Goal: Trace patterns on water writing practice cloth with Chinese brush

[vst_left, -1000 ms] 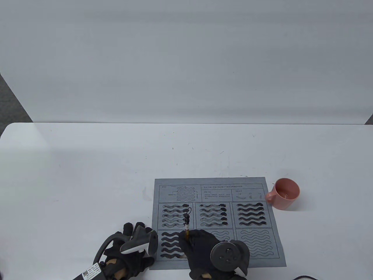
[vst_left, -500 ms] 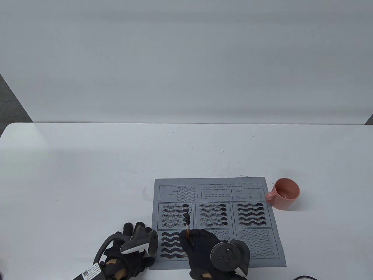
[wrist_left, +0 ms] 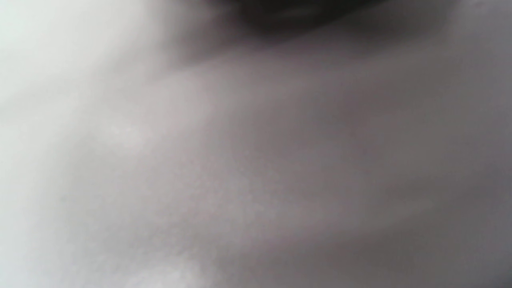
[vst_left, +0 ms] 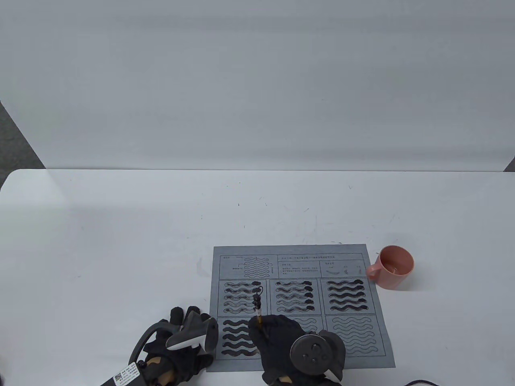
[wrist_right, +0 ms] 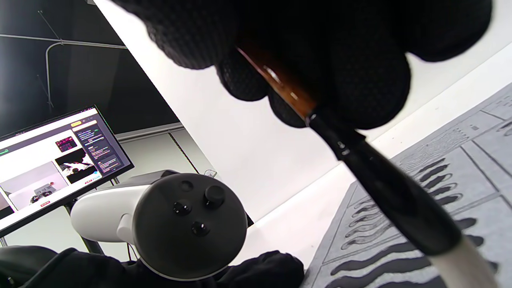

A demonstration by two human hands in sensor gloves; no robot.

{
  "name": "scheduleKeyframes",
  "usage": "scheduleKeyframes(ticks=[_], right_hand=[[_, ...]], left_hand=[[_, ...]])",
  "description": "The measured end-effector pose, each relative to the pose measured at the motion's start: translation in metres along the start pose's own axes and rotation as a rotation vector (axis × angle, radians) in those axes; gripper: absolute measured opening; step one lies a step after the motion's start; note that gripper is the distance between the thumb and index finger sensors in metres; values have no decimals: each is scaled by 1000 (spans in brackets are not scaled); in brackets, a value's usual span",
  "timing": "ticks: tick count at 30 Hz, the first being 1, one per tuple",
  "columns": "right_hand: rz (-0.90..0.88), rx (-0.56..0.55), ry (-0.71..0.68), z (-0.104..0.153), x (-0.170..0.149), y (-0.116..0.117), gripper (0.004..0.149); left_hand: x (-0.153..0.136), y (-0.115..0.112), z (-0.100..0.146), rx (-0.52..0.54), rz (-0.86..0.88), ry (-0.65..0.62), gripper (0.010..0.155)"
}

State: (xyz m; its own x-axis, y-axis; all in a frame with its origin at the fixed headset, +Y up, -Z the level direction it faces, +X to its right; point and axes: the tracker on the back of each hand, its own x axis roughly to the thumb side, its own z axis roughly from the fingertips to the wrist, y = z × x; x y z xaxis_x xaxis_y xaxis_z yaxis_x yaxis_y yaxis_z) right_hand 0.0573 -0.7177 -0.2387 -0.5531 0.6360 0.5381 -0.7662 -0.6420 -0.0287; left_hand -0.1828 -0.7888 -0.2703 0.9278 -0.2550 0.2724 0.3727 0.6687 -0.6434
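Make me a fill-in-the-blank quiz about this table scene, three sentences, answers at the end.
1. The right hand grips a ____.
2. The pink mug stands to the ____ of the cloth in the table view.
3. The left hand rests at the cloth's ____ edge.

Answers: brush; right; left

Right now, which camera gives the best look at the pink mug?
The table view. The pink mug stands whole and sharp there, just off the right edge of the grey cloth, with its handle towards the cloth. The right wrist view shows the brush and the cloth, no mug; the left wrist view is only blur.
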Motion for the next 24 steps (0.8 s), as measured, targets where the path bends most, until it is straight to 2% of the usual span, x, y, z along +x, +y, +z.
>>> scheduleKeyframes(ticks=[24], right_hand=[[11, -15, 21, 0, 0, -2, 37]], left_hand=[[0, 0, 0, 0, 0, 0, 93]])
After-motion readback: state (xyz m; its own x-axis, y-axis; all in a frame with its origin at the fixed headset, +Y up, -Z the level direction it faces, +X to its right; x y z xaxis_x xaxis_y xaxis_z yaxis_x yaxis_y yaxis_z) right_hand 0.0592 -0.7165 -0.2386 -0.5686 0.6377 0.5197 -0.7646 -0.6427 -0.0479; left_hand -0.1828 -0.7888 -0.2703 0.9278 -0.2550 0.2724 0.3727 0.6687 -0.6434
